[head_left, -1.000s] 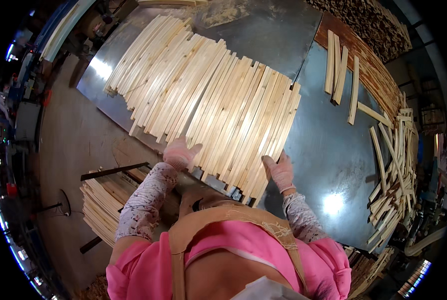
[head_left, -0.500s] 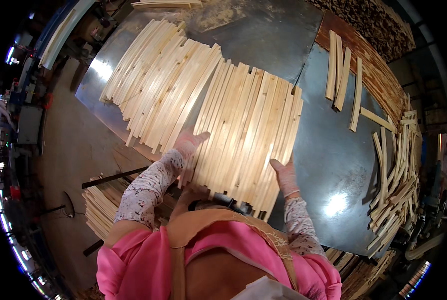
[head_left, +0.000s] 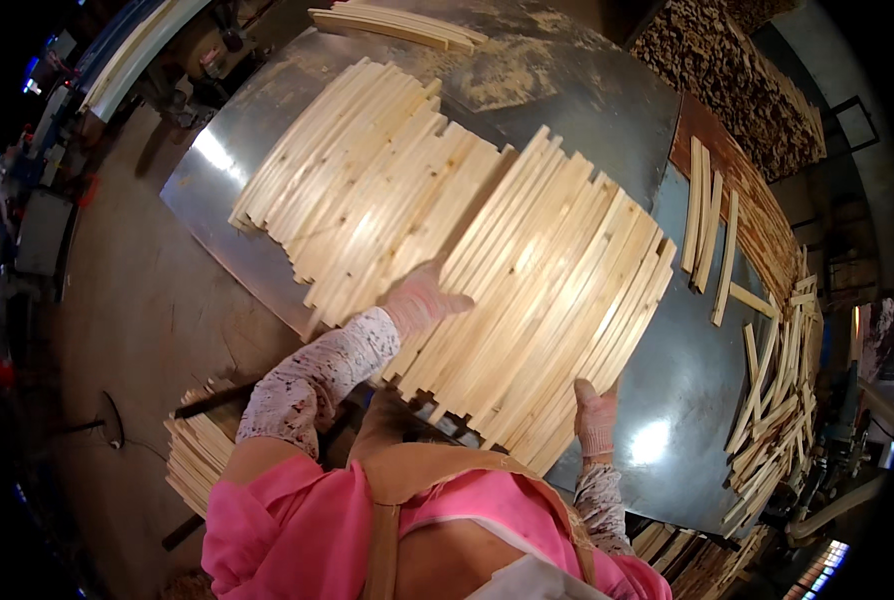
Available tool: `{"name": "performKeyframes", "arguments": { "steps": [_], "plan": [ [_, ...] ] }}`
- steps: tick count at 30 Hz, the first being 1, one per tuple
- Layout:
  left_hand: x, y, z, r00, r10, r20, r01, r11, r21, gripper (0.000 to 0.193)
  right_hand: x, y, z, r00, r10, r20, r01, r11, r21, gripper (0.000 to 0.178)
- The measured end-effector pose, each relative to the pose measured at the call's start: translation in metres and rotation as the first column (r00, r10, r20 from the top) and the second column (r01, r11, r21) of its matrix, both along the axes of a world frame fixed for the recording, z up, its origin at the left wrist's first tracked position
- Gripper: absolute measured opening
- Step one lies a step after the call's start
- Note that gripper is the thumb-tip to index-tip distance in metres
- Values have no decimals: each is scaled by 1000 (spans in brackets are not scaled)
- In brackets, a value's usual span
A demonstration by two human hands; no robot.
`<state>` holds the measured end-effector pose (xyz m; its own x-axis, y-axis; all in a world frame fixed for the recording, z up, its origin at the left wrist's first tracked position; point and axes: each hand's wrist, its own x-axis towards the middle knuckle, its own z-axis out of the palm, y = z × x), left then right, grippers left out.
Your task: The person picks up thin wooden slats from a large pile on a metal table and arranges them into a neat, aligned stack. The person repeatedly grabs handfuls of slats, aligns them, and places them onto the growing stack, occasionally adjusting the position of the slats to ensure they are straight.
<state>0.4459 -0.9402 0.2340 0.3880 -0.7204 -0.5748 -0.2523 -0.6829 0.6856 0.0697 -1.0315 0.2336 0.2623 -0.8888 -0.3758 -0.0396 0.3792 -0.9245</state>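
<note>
A wide row of pale wooden slats [head_left: 537, 300] lies side by side on a grey metal table [head_left: 667, 400]. My left hand [head_left: 422, 298], in a pink glove, rests flat on the left part of this row, fingers spread. My right hand [head_left: 595, 418], also gloved, presses against the near ends of the slats at the row's right side. A second batch of slats [head_left: 357, 190] lies to the left, further up the table. Neither hand grips a slat.
Loose slats [head_left: 712, 225] lie scattered on the table's right side, with a jumbled heap [head_left: 777, 400] along the right edge. A stack of slats [head_left: 202, 450] sits low at my left. More slats [head_left: 397, 25] lie at the table's far end.
My left hand has moved up and onto the slat row from its near edge. My right hand has stayed at the near ends of the slats.
</note>
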Motion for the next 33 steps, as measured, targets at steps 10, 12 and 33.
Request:
{"name": "performKeyframes", "arguments": {
  "steps": [10,12,33],
  "plan": [
    [401,68,28,958,85,275,-34,982,-186,113,372,25,-18,824,328,-462,-424,898,-118,107],
    [452,89,0,914,29,405,-46,998,31,110,428,27,0,563,518,-644,-641,765,55,125],
    [441,104,-38,975,222,-16,-217,934,-285,89,336,22,-96,404,225,-887,-573,818,-53,72]
  ]
}}
